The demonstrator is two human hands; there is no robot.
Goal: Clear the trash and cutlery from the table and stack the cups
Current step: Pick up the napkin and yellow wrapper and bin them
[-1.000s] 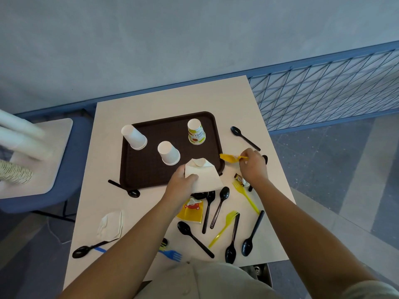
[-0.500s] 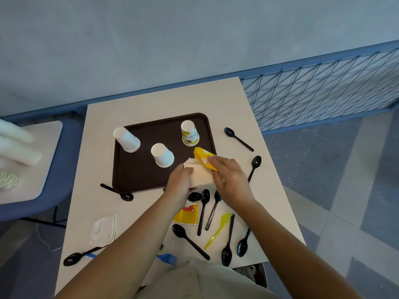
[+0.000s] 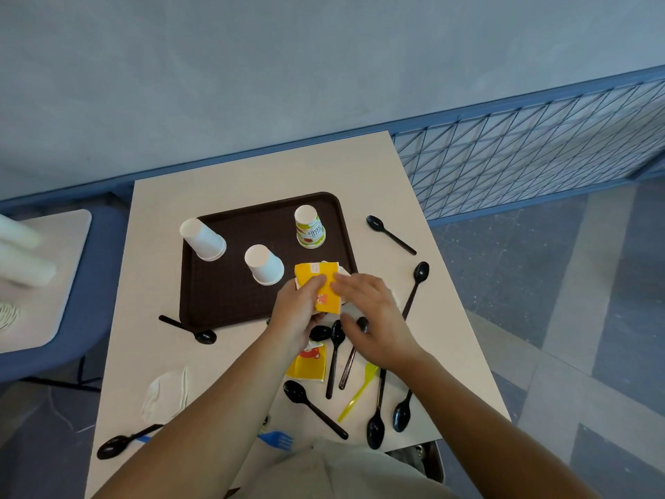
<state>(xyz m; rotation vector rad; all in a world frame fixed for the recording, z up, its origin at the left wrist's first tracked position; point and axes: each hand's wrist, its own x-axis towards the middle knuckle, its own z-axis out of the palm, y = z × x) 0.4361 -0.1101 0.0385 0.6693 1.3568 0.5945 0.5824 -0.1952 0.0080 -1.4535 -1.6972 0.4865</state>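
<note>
My left hand (image 3: pixel 297 313) grips a bundle at the tray's near right corner: a white napkin (image 3: pixel 351 311) with a yellow wrapper (image 3: pixel 320 284) on top. The fingers of my right hand (image 3: pixel 376 318) lie flat on the wrapper. On the brown tray (image 3: pixel 223 300) stand three upturned cups, two of them white (image 3: pixel 203 239) (image 3: pixel 264 264) and one printed (image 3: pixel 309 226). Several black spoons (image 3: pixel 390 234) (image 3: pixel 313 406) lie around the table. Near the front edge are a yellow fork (image 3: pixel 358 394), a blue fork (image 3: pixel 275 439), a yellow packet (image 3: pixel 307 365) and a crumpled napkin (image 3: pixel 165 390).
A low side table (image 3: pixel 54 282) at the left holds blurred stacks of cups (image 3: pixel 21 253). A blue mesh railing (image 3: pixel 521 163) runs behind and to the right of the table. Grey floor lies beyond the table's right edge.
My right hand carried the yellow wrapper from the right of the tray to the napkin in my left hand and laid it on top. My left hand lifted the napkin slightly.
</note>
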